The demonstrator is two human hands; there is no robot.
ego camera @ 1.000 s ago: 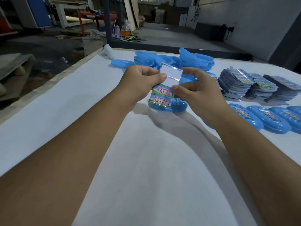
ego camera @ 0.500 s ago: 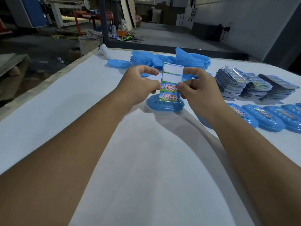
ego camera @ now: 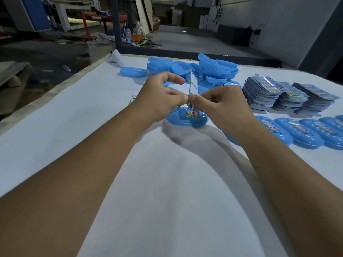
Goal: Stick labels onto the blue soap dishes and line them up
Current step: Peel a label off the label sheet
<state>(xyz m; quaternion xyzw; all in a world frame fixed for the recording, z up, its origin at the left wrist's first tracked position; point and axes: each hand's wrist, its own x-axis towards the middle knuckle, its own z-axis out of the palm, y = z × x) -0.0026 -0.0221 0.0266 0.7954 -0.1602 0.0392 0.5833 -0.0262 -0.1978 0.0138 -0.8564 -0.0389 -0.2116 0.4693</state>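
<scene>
A white-covered counter fills the near field; beyond its far edge lies a dim workshop floor with frames and clutter.

Nearest, two bare forearms reach forward over the counter. The left hand and the right hand meet at their fingertips above a blue soap dish that lies flat on the counter. Each hand's grip is a pinch: thumb and forefinger closed on a label strip, held upright and nearly edge-on to the camera. The strip's printed lower end hangs just above or touching the dish top; contact cannot be confirmed.

To the right, a row of labelled soap dishes lies side by side, each touching the next. Behind the row, stacks of label sheets stand in three adjoining piles.

Farther back, a pile of unlabelled blue dishes sits near the counter's far edge, with a single blue dish just left of it.
</scene>
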